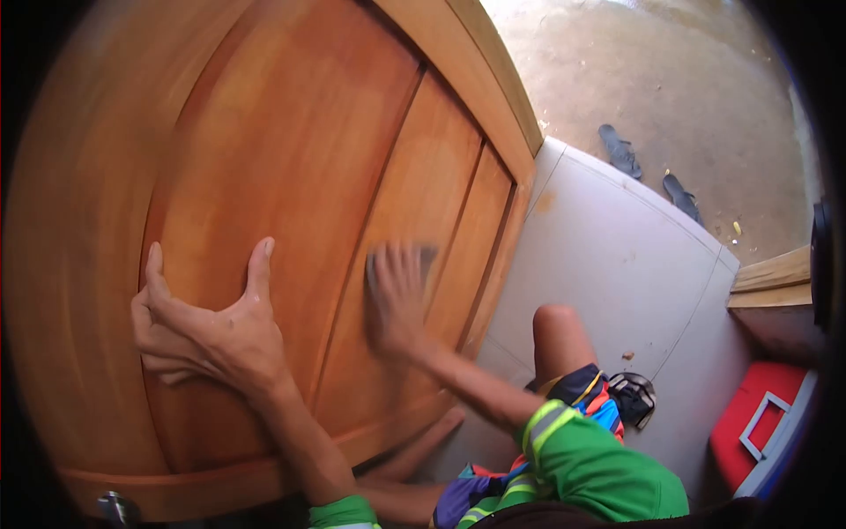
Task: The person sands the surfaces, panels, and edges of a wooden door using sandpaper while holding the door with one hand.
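Pressing a dark pad [429, 257] to a brown wooden door [273, 167], a person in a green sleeve [599, 467] works low beside a pale tiled floor [617, 256]. The right hand [397, 295], blurred and close to the centre of the view, closes over the pad with its fingers pointing toward twelve o'clock; edges of the pad show to either side of them. The left hand [216, 331], between eight and nine o'clock, holds nothing, its thumb and forefinger spread well apart and its other fingers bent near a groove in the panelling. Whether those fingers touch the wood cannot be told. The two hands are apart, the pad hand at about two o'clock from the other.

The door fills the view from eight round to twelve o'clock, its raised panels divided by dark grooves, with a shiny metal fitting [115, 509] near its edge at eight. A bare knee [564, 335] is bent over the tiles at four o'clock, a dark object [633, 398] just beyond it. Farther out in that direction sits a red box [749, 410] with a pale handle. Two dark sandals [619, 152] lie apart on brown ground [705, 70] past the tiles, around two o'clock.
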A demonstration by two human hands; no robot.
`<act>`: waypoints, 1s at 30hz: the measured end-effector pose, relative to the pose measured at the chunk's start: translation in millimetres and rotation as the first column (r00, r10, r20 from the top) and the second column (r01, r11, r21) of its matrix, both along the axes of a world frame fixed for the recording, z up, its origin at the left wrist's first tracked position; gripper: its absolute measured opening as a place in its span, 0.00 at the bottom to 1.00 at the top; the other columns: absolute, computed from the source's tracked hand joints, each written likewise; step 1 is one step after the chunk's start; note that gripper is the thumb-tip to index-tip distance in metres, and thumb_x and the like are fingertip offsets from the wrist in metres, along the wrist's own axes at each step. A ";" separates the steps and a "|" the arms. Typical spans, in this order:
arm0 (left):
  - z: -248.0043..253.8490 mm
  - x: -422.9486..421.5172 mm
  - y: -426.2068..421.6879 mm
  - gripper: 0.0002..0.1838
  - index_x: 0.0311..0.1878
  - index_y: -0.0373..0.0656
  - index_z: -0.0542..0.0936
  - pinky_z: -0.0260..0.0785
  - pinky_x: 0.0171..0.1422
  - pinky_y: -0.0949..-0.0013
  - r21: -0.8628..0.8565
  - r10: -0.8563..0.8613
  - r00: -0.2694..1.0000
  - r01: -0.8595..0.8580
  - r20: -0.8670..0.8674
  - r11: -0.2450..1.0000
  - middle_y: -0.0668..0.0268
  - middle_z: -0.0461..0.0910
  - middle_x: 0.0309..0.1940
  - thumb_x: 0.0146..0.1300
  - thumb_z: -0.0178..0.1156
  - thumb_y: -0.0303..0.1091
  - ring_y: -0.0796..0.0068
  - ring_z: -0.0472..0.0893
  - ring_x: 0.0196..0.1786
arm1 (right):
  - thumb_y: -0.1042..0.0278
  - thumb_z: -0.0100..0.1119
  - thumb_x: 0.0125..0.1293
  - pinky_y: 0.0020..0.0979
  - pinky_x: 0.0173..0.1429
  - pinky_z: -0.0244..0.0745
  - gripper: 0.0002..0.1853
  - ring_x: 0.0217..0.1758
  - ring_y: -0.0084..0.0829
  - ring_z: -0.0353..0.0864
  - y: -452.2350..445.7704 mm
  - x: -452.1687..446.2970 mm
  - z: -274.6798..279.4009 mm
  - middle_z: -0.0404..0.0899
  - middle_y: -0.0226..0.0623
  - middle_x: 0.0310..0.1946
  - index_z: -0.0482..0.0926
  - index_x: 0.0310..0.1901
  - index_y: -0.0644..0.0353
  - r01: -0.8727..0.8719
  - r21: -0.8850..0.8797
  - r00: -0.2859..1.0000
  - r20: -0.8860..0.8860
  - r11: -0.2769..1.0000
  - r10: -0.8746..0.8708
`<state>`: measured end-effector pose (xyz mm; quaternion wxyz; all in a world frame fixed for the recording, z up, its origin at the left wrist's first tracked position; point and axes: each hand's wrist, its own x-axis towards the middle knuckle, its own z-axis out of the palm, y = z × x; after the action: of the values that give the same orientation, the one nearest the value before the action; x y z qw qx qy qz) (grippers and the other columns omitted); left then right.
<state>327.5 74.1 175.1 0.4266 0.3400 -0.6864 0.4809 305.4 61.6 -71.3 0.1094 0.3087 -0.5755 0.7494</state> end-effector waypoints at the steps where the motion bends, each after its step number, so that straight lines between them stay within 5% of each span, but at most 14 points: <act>1: -0.8 3.2 -0.3 0.50 0.65 0.65 0.79 0.64 0.59 0.41 -0.001 -0.006 1.000 0.006 0.012 1.000 0.71 0.67 0.55 0.33 0.84 0.67 0.59 0.69 0.59 | 0.70 0.47 0.71 0.57 0.86 0.33 0.36 0.87 0.60 0.41 -3.8 -35.3 25.9 0.50 0.58 0.82 0.56 0.81 0.66 0.055 -0.024 0.998 0.043 0.998 -0.054; 3: -2.1 -0.2 -2.5 0.50 0.64 0.64 0.79 0.63 0.60 0.42 -0.013 -0.017 1.000 0.017 -0.013 1.000 0.71 0.67 0.55 0.33 0.84 0.67 0.59 0.69 0.59 | 0.71 0.49 0.72 0.57 0.86 0.35 0.36 0.86 0.61 0.42 -26.5 -131.2 75.4 0.50 0.60 0.82 0.56 0.80 0.66 0.165 -0.069 0.969 0.196 0.984 -0.149; 6: -0.7 0.3 -0.8 0.49 0.64 0.64 0.79 0.62 0.61 0.42 -0.002 0.006 0.999 -0.006 -0.038 1.000 0.71 0.67 0.55 0.34 0.84 0.66 0.58 0.69 0.59 | 0.69 0.49 0.73 0.56 0.86 0.36 0.35 0.86 0.62 0.44 -7.9 -92.0 86.7 0.50 0.61 0.82 0.56 0.79 0.69 0.130 -0.070 0.976 0.185 0.989 -0.115; 10: 0.9 1.0 -3.3 0.52 0.63 0.61 0.79 0.62 0.56 0.42 -0.065 -0.052 0.998 0.054 0.024 0.996 0.70 0.69 0.53 0.29 0.85 0.66 0.57 0.69 0.59 | 0.76 0.47 0.64 0.63 0.85 0.36 0.39 0.86 0.63 0.42 14.1 40.6 34.3 0.50 0.60 0.82 0.57 0.80 0.68 -0.004 0.045 0.995 0.103 0.999 -0.001; 14: 2.7 7.9 -2.6 0.50 0.63 0.62 0.78 0.62 0.57 0.43 -0.041 -0.031 0.999 0.033 0.042 0.999 0.70 0.69 0.54 0.32 0.84 0.66 0.58 0.69 0.59 | 0.73 0.46 0.70 0.57 0.86 0.35 0.36 0.87 0.60 0.42 -24.1 -112.1 66.6 0.49 0.58 0.83 0.56 0.80 0.67 0.168 -0.088 0.959 0.244 0.982 -0.142; 17: -0.9 -1.2 -1.0 0.49 0.64 0.63 0.78 0.63 0.59 0.42 -0.053 -0.013 1.000 0.013 -0.005 0.999 0.70 0.69 0.55 0.36 0.83 0.67 0.58 0.70 0.60 | 0.72 0.47 0.73 0.52 0.87 0.34 0.34 0.87 0.57 0.43 -38.5 -168.1 73.0 0.49 0.56 0.83 0.56 0.80 0.67 0.228 -0.015 0.915 0.344 0.974 -0.209; 20: -0.4 -14.6 -5.4 0.52 0.68 0.62 0.75 0.64 0.59 0.40 -0.052 -0.017 1.000 0.017 0.018 0.999 0.68 0.69 0.58 0.37 0.83 0.67 0.56 0.70 0.63 | 0.72 0.47 0.75 0.49 0.88 0.34 0.32 0.87 0.55 0.44 -6.5 -60.3 53.9 0.50 0.54 0.83 0.58 0.80 0.66 0.063 -0.020 0.998 0.018 0.998 -0.063; 23: 7.4 -42.8 -8.1 0.56 0.71 0.59 0.72 0.63 0.63 0.38 0.002 -0.056 0.989 0.056 0.138 0.998 0.65 0.69 0.63 0.36 0.83 0.67 0.54 0.69 0.65 | 0.72 0.46 0.75 0.49 0.87 0.36 0.32 0.87 0.55 0.45 -6.9 -75.7 -12.0 0.52 0.54 0.82 0.60 0.79 0.66 0.078 0.022 0.992 0.097 0.997 -0.080; 25: 6.7 -68.0 -17.3 0.58 0.72 0.56 0.71 0.62 0.65 0.38 -0.031 -0.130 0.968 0.140 0.216 0.990 0.63 0.69 0.64 0.35 0.82 0.67 0.53 0.69 0.66 | 0.76 0.46 0.70 0.48 0.87 0.38 0.34 0.86 0.56 0.46 -26.2 -99.7 -35.3 0.54 0.55 0.82 0.60 0.79 0.66 0.205 -0.041 0.869 0.468 0.978 -0.162; 27: 7.6 -93.9 -28.5 0.59 0.73 0.54 0.71 0.62 0.66 0.38 -0.021 -0.177 0.955 0.188 0.237 0.982 0.63 0.70 0.64 0.36 0.81 0.69 0.53 0.69 0.66 | 0.75 0.46 0.74 0.44 0.86 0.43 0.30 0.86 0.51 0.49 -50.0 -133.8 -29.6 0.55 0.52 0.82 0.63 0.78 0.64 0.303 0.099 0.823 0.475 0.948 -0.313; 30: 7.7 -133.2 -42.2 0.59 0.72 0.51 0.71 0.62 0.66 0.39 -0.006 -0.243 0.933 0.253 0.267 0.967 0.63 0.71 0.63 0.37 0.80 0.71 0.54 0.70 0.65 | 0.76 0.46 0.71 0.45 0.86 0.44 0.31 0.85 0.53 0.51 -40.2 -181.1 67.9 0.58 0.54 0.80 0.64 0.76 0.65 0.264 -0.122 0.952 0.194 0.957 -0.238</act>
<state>194.3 32.0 182.8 0.3953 0.1749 -0.7647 0.4779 124.3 21.4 -3.4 0.1745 0.1559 -0.5611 0.7940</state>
